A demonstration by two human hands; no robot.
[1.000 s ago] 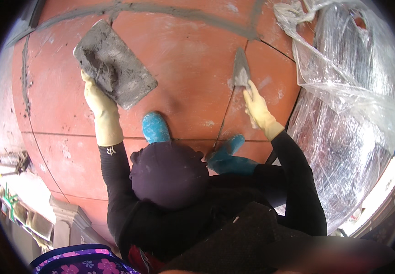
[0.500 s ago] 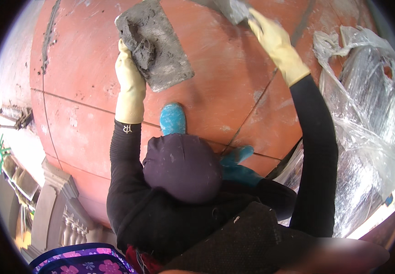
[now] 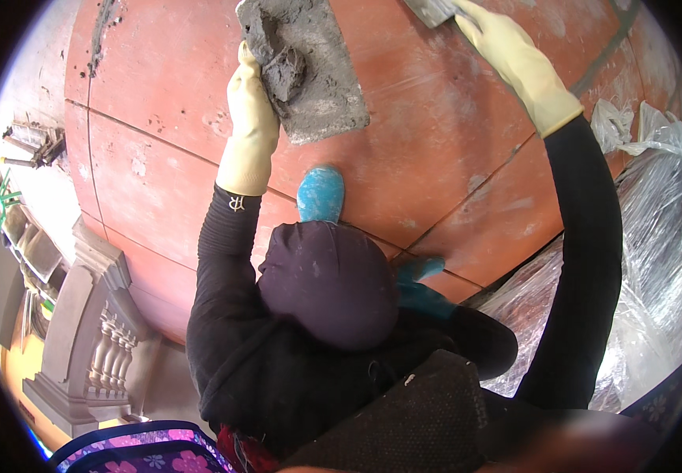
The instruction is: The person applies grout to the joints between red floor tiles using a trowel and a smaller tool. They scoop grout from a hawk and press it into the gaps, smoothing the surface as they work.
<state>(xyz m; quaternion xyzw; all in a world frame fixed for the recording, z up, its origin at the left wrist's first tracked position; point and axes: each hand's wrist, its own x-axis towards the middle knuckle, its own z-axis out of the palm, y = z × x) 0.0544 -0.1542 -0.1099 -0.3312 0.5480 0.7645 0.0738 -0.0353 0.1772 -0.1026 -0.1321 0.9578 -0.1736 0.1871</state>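
Note:
My left hand (image 3: 250, 102), in a pale yellow rubber glove, grips the left edge of a rectangular mortar hawk (image 3: 333, 110). A lump of wet grey mortar (image 3: 284, 72) sits on the board, heaped toward that hand. At the top edge, my right hand (image 3: 503, 47), gloved alike, is closed on a flat metal trowel (image 3: 431, 9), whose far part is cut off by the frame. The trowel is over the red tiled floor (image 3: 428, 142); whether it touches cannot be told. A grey-smeared joint (image 3: 607, 54) runs to the right of this hand.
My blue boots (image 3: 321, 193) stand on the tiles below the hawk. Crumpled clear plastic sheeting (image 3: 656, 236) covers something along the right. A stone balustrade (image 3: 112, 355) stands at lower left, with clutter (image 3: 35, 144) above it. Mortar crumbs dot the upper-left floor.
Both hands have moved right in the picture, the hawk and trowel with them. The view has shifted too, showing more of the grey joint and less of the plastic sheeting.

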